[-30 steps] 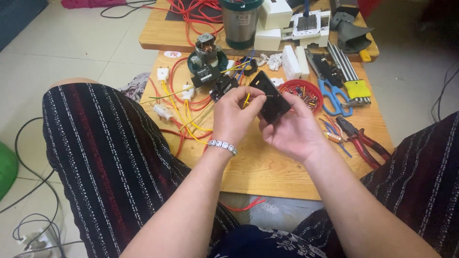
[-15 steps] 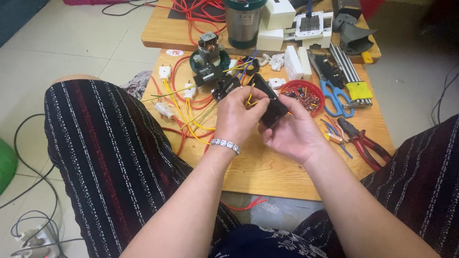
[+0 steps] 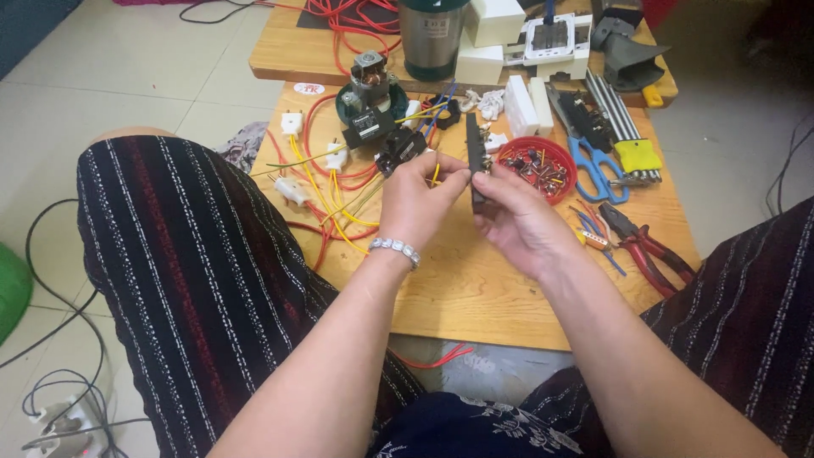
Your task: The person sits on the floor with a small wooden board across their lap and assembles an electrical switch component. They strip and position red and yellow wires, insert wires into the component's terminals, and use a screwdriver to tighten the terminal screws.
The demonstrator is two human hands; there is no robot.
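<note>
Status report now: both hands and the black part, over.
Left hand and right hand both grip black part, edge-on above table. Yellow wire close. Nothing blocks.

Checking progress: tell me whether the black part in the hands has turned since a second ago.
Yes. The black part now stands edge-on and upright beside the red bowl; earlier it lay tilted, broad face showing.

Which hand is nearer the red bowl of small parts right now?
Right. The right hand sits just beside the red bowl, its fingers at the bowl's near-left rim. The left hand is farther left, beyond the black part both hands hold.
</note>
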